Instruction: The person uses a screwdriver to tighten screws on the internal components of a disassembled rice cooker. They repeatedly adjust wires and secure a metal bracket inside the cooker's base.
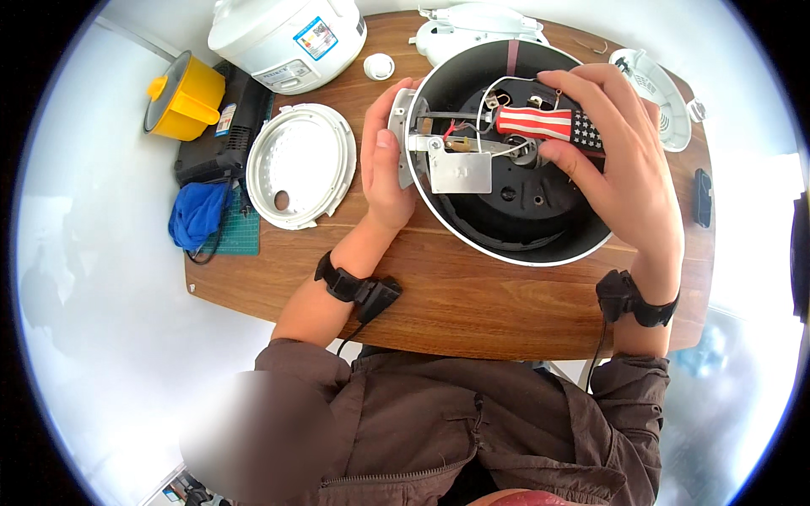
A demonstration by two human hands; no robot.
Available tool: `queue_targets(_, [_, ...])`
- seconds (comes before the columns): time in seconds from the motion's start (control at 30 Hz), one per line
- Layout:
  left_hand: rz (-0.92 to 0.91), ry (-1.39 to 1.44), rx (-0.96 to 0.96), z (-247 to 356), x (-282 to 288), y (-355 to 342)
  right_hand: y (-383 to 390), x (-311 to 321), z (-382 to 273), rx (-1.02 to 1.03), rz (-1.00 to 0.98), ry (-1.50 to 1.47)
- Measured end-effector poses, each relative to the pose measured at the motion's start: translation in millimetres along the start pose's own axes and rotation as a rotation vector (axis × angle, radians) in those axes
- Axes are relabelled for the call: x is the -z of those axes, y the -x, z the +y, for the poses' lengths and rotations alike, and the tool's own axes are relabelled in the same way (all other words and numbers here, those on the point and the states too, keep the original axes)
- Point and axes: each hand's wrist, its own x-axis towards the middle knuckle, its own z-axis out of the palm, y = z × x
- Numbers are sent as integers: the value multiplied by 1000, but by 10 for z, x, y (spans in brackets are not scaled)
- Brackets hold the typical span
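Observation:
A round rice cooker body (540,232), black inside with a pale rim, lies open on the table before me. My left hand (388,169) grips the white side panel (408,139) at its left edge. In my right hand (633,160) is a screwdriver (548,124) with a stars-and-stripes handle; fingers and thumb close round its far end. The shaft points left across the opening, toward the side panel; its tip is hard to make out. Below the shaft sit a square metal plate (461,174) and thin red and white wires (460,128).
Left on the table are a white perforated round cover (291,169), a black case (202,152), a yellow lidded container (186,101) and a blue cloth (198,215). A white rice cooker (287,42) and small white cap (379,67) stand behind. White plastic parts (481,29) lie at the back.

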Motion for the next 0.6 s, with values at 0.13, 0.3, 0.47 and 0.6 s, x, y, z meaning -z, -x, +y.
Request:
queue_targets(0.13, [10,-23,-14,9,-9,4,43,51,-53,-63,-22,136])
queue_targets(0.3, [14,-60,1,-50,49,31,88,215,39,-33,-57,294])
queue_targets(0.47, [26,-38,17,-67,43,28,107,258,150,7,3,347])
queue_targets(0.6, [31,-24,21,-47,13,28,82,190,203,0,4,211])
